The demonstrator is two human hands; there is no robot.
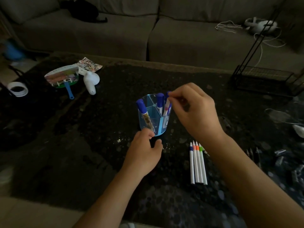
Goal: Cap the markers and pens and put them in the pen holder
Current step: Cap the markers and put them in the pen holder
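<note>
Three blue-capped markers (141, 107) stand in the blue pen holder (162, 124) on the worktop (92, 129). The right hand (195, 111) pinches the cap of the rightmost marker (167, 108). The left hand (144, 150) touches the holder's near base with curled fingers, though I cannot tell if it grips. Four uncapped white pens (198, 165) lie side by side to the right of the holder.

A dim, underlit room. A wide grey-brown sofa (189, 41) with two seat cushions runs across the back. On its left cushion lies a dark bundle (82, 9), and on its right a tangle of white cords (230, 27). In front stands a low table (82, 145) with a dark speckled top. A black wire rack (263, 79) stands at the right.
</note>
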